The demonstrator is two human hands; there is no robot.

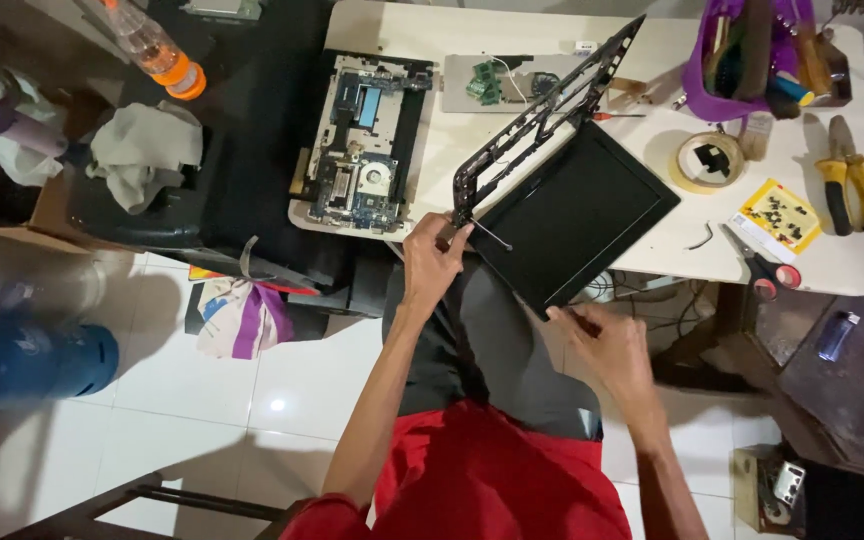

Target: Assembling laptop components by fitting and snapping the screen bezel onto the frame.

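Left hand (pixel 434 262) grip clamped on black bezel frame (pixel 542 110) corner; right hand (pixel 607 345) grip pinching laptop screen panel (pixel 574 212) edge. Yellow square sticker sheet (pixel 777 215) on white tabletop (pixel 652 60), right side.

Motherboard (pixel 360 150) left of screen panel (pixel 572 215) (on table (pixel 652 250))

We see a dark rectangular laptop screen panel (pixel 574 213) lying tilted at the table's (pixel 652 262) near edge, at frame centre. At three o'clock from it lies a small yellow square card (pixel 778 217) dotted with dark bits. At eleven o'clock stands a clear plastic bottle with an orange label (pixel 174 72).
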